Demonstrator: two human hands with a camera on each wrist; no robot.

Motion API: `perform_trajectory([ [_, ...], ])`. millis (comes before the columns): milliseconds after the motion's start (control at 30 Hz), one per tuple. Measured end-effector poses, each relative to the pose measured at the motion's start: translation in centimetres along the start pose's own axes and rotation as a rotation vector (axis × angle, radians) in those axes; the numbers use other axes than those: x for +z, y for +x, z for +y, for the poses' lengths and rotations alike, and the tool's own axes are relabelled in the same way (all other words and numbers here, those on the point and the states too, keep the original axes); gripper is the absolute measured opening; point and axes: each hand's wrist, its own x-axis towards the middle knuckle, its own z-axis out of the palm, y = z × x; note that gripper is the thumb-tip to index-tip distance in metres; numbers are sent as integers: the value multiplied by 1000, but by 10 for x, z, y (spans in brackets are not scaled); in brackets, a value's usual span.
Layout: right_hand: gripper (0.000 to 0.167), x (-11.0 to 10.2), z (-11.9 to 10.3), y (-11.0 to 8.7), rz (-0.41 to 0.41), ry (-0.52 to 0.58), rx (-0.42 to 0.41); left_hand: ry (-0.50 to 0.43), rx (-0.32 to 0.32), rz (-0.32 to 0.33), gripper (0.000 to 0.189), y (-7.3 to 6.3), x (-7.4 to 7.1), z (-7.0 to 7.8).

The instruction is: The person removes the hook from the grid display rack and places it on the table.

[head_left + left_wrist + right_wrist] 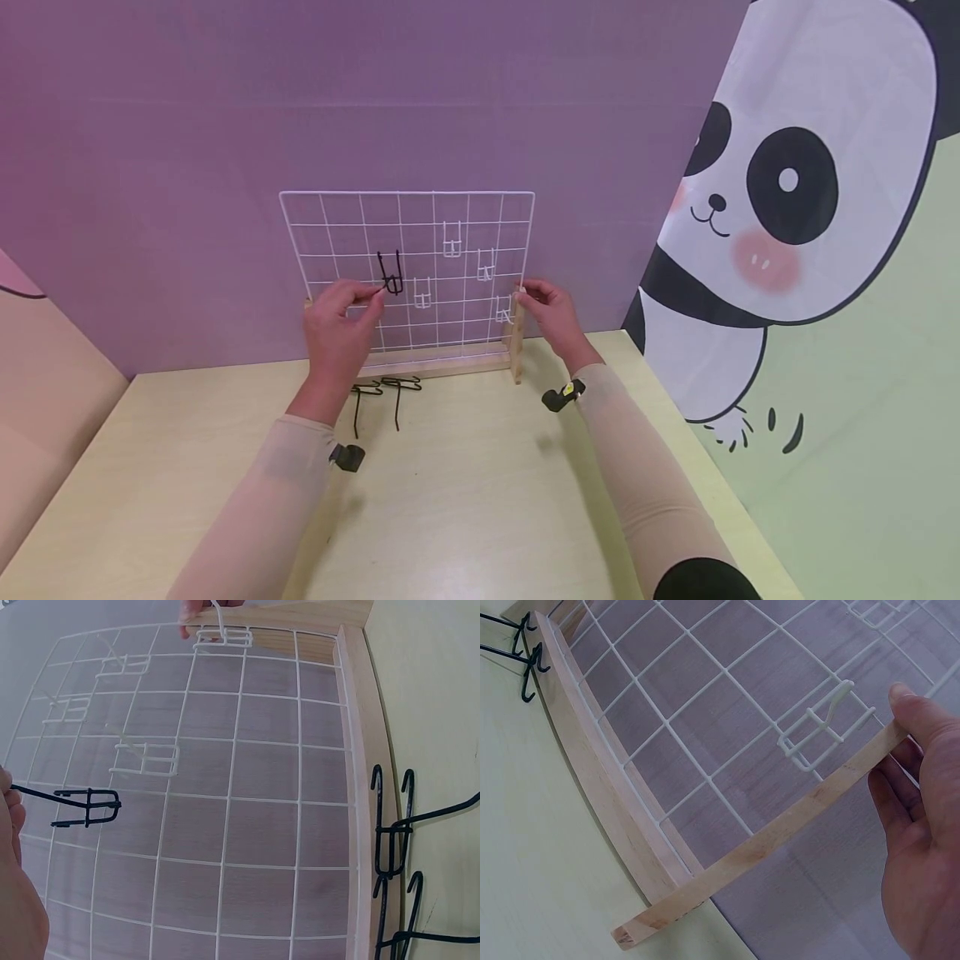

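A white wire grid panel [450, 333] stands upright in a wooden base [442, 364] near the wall. My left hand [341, 325] pinches the prong of a black wire hook [392, 275], whose frame lies against the grid left of its middle. At the right side, my right hand [553, 317] grips the top of the wooden side post [780, 832] and the grid's edge, thumb in front and fingers behind. Several white wire hooks [452, 247] hang on the grid's right half, one white hook [821, 727] close beside the right thumb.
Two black wire hooks, a left one [356, 412] and a right one [397, 404], lie on the pale table [465, 483] in front of the base. Behind the grid rises a purple wall [412, 108]. A panda picture [810, 167] covers the wall at right.
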Motion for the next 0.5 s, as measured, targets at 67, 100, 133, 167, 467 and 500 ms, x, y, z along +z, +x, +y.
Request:
perform_trajectory([
  [67,31,0,0,0,0,3,0,10,18,7,5,2,0,0],
  [100,31,0,0,0,0,4,0,13,23,10,5,3,0,1],
  [133,31,0,0,0,-1,6,-1,14,27,12,4,3,0,1],
  [167,31,0,0,0,-2,5,-1,20,32,11,3,4,-1,1],
  [467,32,0,-1,-1,-2,-5,15,-19,44,46,4,11,-1,6],
  [500,32,0,0,-1,-3,-7,16,-28,46,53,5,12,-2,7],
])
